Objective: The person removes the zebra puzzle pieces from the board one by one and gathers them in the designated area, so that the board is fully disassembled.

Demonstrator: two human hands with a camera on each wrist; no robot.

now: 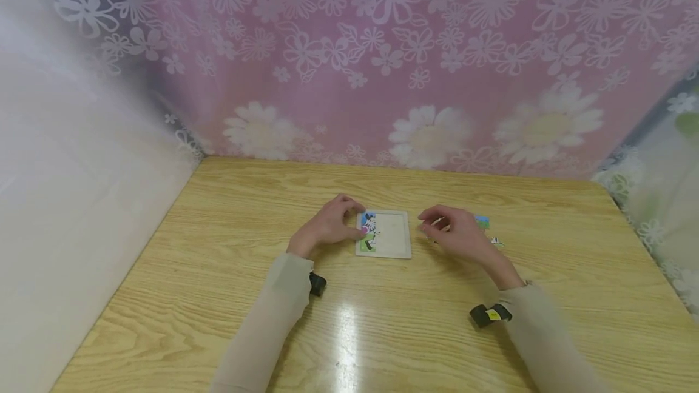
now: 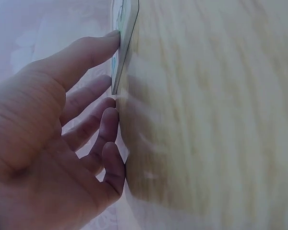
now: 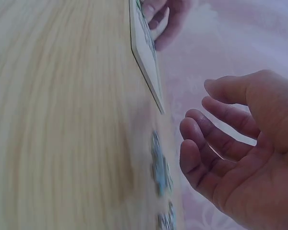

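Observation:
A square, pale puzzle board (image 1: 391, 235) lies flat on the table, with zebra-picture pieces (image 1: 369, 241) filling its left side. My left hand (image 1: 333, 223) is at the board's left edge. Its thumb touches the picture side and its index finger reaches the upper left corner; the other fingers are loosely bent beside the board (image 2: 128, 36). To the right of the board, my right hand (image 1: 455, 232) hovers with bent, parted fingers and nothing visible between them. Loose puzzle pieces (image 1: 483, 221) lie under and beyond it, partly hidden by the hand; the right wrist view shows several pieces (image 3: 159, 167) edge-on.
The wood-grain table (image 1: 218, 296) ends at a pink flowered curtain (image 1: 338, 77) along the back. A white sheet (image 1: 82, 156) hangs on the left, and a flowered one (image 1: 655, 211) on the right. Black straps are on both wrists.

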